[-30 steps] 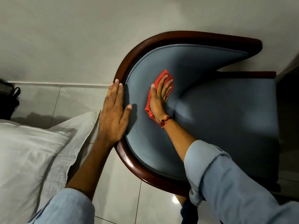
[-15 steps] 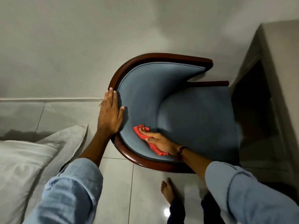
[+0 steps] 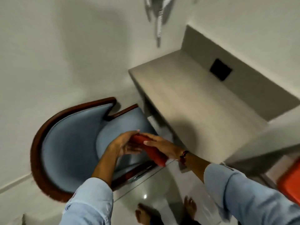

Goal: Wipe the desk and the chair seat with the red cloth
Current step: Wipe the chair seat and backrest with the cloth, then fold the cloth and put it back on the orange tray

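Red cloth (image 3: 152, 150): bunched into a long roll, centre of frame, held above the front of the chair seat (image 3: 120, 127), clear of the upholstery. Left hand (image 3: 123, 146): palm turned toward the cloth, fingers extended and close together, tips touching the upper end of the roll. Right hand (image 3: 162, 145): laid flat over the roll from the right, fingers together and pressing it; dark band with red thread at the wrist. Both sleeves light blue. Chair: blue upholstery, dark wood rim, lower left of frame, blurred by motion. Desk (image 3: 194, 95): pale grey top, upper right of frame, bearing a black square (image 3: 220, 71) near its back edge; underside shadowed. Orange-red object (image 3: 290, 184): right edge, cut off, kind indeterminable. Bare feet (image 3: 146, 213): bottom centre, on glossy tile. Grey striped item (image 3: 158, 15): top centre, blurred. No legible brand, label or writing anywhere.
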